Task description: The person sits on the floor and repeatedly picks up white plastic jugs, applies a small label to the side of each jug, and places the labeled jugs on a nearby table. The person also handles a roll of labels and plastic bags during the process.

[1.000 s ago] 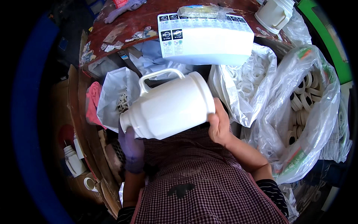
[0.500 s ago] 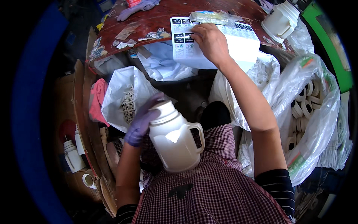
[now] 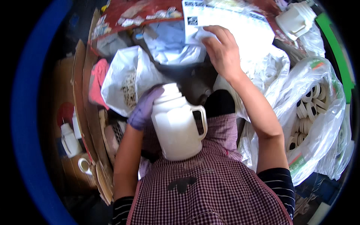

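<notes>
A cream-white jug [image 3: 177,129] with a threaded neck and a side handle rests upright in my lap, leaning slightly. My left hand [image 3: 144,107], in a purple glove, is closed around its neck from the left. Ahead, a white sheet of labels [image 3: 247,33] with black-printed squares overhangs the red table [image 3: 146,11]. My bare right hand [image 3: 224,52] is at the sheet's left part, thumb and forefinger pinching a small pale label [image 3: 202,34] that looks blurred. The hand partly hides the sheet.
A second white jug [image 3: 296,20] stands at the table's right. Bags flank my knees: one with small pale parts [image 3: 129,90] at left, one with white rings [image 3: 309,105] at right. Cardboard [image 3: 80,112] borders the left, with another white jug [image 3: 70,140] beyond.
My right hand has shifted slightly right in view, and a pale label now shows at its fingertips. The jug has tipped more upright in my left hand. The whole view has shifted.
</notes>
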`<state>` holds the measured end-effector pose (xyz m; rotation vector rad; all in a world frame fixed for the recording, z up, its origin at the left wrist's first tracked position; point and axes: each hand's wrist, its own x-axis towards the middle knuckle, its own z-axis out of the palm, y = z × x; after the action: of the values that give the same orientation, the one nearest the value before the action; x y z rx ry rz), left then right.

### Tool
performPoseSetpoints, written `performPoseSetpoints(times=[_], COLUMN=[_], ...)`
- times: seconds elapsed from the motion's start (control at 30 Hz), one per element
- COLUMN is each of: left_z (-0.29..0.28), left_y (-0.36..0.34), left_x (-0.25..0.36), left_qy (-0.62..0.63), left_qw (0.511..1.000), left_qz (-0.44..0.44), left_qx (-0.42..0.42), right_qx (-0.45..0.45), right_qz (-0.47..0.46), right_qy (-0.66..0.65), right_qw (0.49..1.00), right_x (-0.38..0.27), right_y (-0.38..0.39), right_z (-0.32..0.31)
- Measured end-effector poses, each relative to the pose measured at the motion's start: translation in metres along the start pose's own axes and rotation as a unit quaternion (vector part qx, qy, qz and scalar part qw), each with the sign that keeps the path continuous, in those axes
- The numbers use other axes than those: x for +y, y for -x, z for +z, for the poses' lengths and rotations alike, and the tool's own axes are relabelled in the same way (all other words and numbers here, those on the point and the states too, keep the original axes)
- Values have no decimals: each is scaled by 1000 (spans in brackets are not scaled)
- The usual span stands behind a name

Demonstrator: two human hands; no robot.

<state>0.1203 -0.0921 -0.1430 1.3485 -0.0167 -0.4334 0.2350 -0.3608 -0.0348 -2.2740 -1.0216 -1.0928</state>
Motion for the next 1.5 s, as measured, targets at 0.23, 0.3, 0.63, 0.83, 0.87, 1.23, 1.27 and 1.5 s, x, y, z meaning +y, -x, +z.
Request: performPoseSetpoints(times=[0.23, 0.3, 0.63, 0.83, 0.87, 1.23, 1.27, 1.5], left_z=[13, 25, 43, 51, 55, 60, 59, 61], left_y=[-20, -29, -33, -39, -40, -34, -35, -36], left_x=[0, 6, 8, 12, 16, 20, 18, 19], left_qy=[-53, -119, -374, -391, -351, -425, -443, -406], left_qw=[998, 993, 917, 914, 934, 901, 890, 910], left_qz=[-26, 1, 128, 91, 37, 45, 78, 29], left_qx=[13, -21, -43, -61, -62, -74, -79, -78], right_qx=[-84, -64, -137, -187, -192, -217, -215, -226], right_qz=[289, 417, 441, 405, 407, 389, 391, 399], right_qy=[-347, -442, -542, -522, -520, -490, -493, -499], right_qw=[888, 791, 702, 727, 726, 749, 747, 735], right_x=[-67, -73, -103, -113, -114, -122, -123, -122], right_y=[78, 87, 106, 104, 105, 112, 113, 115], right_z=[-87, -96, -93, -84, -84, -79, -78, -78])
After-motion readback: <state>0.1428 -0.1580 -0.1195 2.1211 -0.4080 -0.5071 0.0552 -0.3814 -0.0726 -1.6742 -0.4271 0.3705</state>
